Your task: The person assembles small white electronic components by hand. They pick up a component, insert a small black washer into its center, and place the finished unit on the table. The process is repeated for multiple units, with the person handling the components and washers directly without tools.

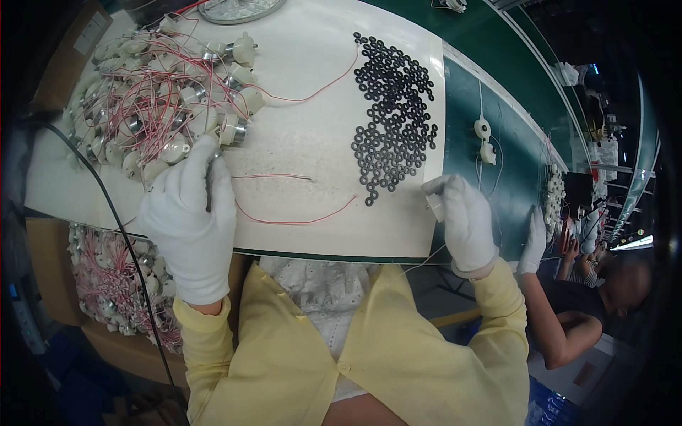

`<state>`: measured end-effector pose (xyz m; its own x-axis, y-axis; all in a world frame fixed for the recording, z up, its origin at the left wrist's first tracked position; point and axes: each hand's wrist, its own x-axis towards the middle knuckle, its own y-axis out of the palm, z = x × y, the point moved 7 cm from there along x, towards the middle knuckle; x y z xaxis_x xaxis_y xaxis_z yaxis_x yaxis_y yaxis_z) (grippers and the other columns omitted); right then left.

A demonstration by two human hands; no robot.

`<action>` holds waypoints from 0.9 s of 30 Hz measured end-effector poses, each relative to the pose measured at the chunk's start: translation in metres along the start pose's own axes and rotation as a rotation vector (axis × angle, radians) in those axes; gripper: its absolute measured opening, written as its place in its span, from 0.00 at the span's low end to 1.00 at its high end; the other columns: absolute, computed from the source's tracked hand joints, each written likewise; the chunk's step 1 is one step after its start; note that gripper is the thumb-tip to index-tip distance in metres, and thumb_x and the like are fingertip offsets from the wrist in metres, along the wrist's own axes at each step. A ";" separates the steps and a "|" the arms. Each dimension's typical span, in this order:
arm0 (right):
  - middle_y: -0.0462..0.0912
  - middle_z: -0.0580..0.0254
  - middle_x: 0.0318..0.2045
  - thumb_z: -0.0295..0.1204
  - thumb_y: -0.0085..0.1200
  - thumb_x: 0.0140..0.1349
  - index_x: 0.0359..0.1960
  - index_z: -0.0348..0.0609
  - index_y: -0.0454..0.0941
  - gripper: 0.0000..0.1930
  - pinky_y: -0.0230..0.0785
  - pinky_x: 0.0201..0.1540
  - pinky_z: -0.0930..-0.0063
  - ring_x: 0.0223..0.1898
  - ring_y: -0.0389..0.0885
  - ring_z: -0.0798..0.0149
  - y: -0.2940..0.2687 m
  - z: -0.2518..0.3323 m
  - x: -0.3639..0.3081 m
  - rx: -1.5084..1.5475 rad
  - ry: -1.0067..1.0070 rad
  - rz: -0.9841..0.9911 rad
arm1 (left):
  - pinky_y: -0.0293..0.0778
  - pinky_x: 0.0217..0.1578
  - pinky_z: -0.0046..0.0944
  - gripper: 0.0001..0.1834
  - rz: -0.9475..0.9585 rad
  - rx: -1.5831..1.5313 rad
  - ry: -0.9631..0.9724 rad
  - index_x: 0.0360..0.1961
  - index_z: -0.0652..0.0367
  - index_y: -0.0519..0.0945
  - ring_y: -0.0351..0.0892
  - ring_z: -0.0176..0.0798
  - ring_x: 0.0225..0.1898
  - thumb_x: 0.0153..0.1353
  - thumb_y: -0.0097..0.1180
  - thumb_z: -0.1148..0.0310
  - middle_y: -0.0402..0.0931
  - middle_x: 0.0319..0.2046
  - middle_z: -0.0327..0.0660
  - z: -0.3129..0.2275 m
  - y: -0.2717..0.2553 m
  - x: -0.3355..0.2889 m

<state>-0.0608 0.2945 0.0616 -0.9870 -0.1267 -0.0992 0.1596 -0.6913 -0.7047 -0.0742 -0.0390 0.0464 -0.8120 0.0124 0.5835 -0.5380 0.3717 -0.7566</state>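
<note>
My left hand (190, 220), in a white glove with a dark smudge along the finger, reaches to the near edge of a pile of small motors (174, 149) with white plastic housings. Its fingers are pressed together against the pile; what they grip is hidden. Red and white wires (284, 222) run out rightward from beside this hand. My right hand (465, 224), also gloved, is closed in a pinch at the table's right side. A small whitish part (435, 206) shows at its fingertips, its kind unclear, and a thin wire (426, 264) trails below the hand.
Many small black rings (391, 106) lie spread right of centre. A green conveyor surface (462, 106) carries white motors (484, 140). An open box of wired motors (121, 284) stands below left, crossed by a black cable (135, 255). A co-worker's gloved hand (533, 241) is at the right.
</note>
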 end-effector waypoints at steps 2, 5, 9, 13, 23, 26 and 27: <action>0.83 0.66 0.28 0.37 0.51 0.79 0.46 0.36 0.80 0.15 0.71 0.40 0.76 0.30 0.78 0.72 0.008 -0.002 0.002 0.254 0.167 -0.021 | 0.75 0.35 0.47 0.21 -0.023 -0.015 0.048 0.54 0.53 0.84 0.79 0.46 0.32 0.58 0.68 0.73 0.82 0.31 0.39 -0.003 -0.001 0.002; 0.82 0.68 0.30 0.36 0.49 0.80 0.46 0.32 0.80 0.16 0.71 0.42 0.80 0.34 0.75 0.77 0.015 0.005 0.004 0.384 0.385 -0.089 | 0.75 0.34 0.46 0.22 0.020 0.018 -0.031 0.56 0.50 0.84 0.80 0.46 0.34 0.59 0.68 0.70 0.81 0.32 0.39 0.000 0.000 0.004; 0.84 0.63 0.31 0.28 0.52 0.76 0.46 0.29 0.79 0.10 0.75 0.43 0.78 0.34 0.80 0.75 0.026 0.006 0.009 0.435 0.151 -0.047 | 0.76 0.35 0.46 0.23 0.064 0.156 -0.023 0.57 0.44 0.85 0.80 0.47 0.35 0.59 0.67 0.66 0.80 0.34 0.41 -0.012 -0.003 0.015; 0.87 0.58 0.33 0.22 0.53 0.72 0.47 0.30 0.79 0.07 0.78 0.42 0.74 0.35 0.85 0.70 0.027 0.009 0.013 0.295 0.035 0.079 | 0.77 0.35 0.47 0.23 0.103 0.206 0.004 0.58 0.44 0.84 0.81 0.49 0.36 0.59 0.67 0.65 0.80 0.35 0.42 -0.011 0.003 0.011; 0.83 0.67 0.25 0.31 0.69 0.60 0.42 0.47 0.79 0.13 0.69 0.30 0.60 0.27 0.81 0.56 0.036 0.035 0.013 -0.522 -0.490 -0.114 | 0.72 0.29 0.47 0.16 0.083 0.139 -0.048 0.50 0.51 0.85 0.78 0.48 0.27 0.60 0.67 0.67 0.77 0.25 0.41 -0.008 -0.003 0.024; 0.79 0.69 0.23 0.36 0.72 0.57 0.43 0.52 0.79 0.16 0.62 0.30 0.62 0.24 0.76 0.59 0.035 0.048 0.008 -0.689 -0.596 -0.146 | 0.71 0.28 0.47 0.12 0.057 0.065 -0.022 0.46 0.52 0.86 0.77 0.48 0.26 0.60 0.67 0.68 0.75 0.23 0.40 -0.002 -0.003 0.022; 0.79 0.69 0.24 0.36 0.72 0.57 0.43 0.52 0.79 0.16 0.62 0.31 0.63 0.24 0.76 0.60 0.034 0.050 0.006 -0.724 -0.597 -0.125 | 0.71 0.29 0.47 0.11 0.062 0.055 -0.012 0.44 0.52 0.86 0.77 0.48 0.27 0.60 0.67 0.68 0.75 0.24 0.40 -0.004 -0.004 0.021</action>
<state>-0.0603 0.2348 0.0723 -0.7903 -0.5632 0.2412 -0.1959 -0.1408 -0.9705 -0.0886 -0.0368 0.0628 -0.8465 0.0227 0.5319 -0.4982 0.3185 -0.8064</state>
